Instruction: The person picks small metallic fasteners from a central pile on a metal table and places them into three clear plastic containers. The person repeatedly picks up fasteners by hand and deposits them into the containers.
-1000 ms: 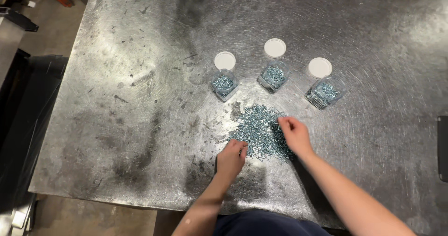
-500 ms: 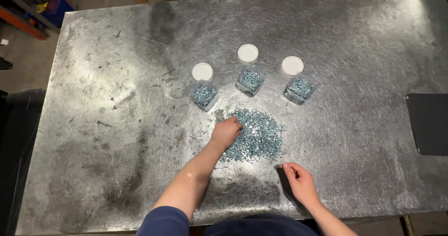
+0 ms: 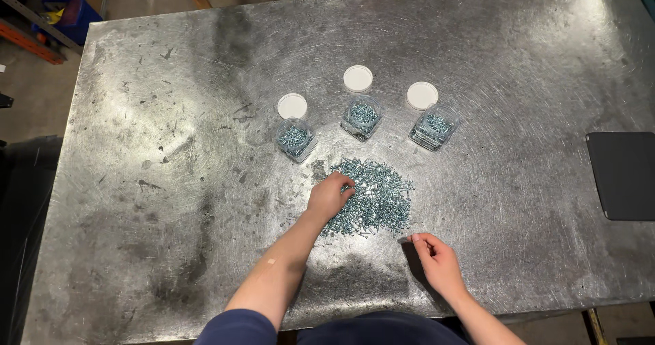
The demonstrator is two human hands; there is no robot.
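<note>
Screws (image 3: 374, 198) piled on steel table (image 3: 170, 181); left hand (image 3: 330, 196) curled, fingers grasping into pile; right hand (image 3: 437, 260) loosely pinched beside it, contents indiscernible.

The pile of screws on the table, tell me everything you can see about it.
The pile of screws is a loose, flat heap of many small, bluish-silver metal screws lying every which way. It sits on the scratched metal table, just in front of three clear jars. The left hand rests on the heap's left edge, fingers curled into it. The right hand lies on the table, apart from the pile's lower right. A few strays lie along its edges.
</note>
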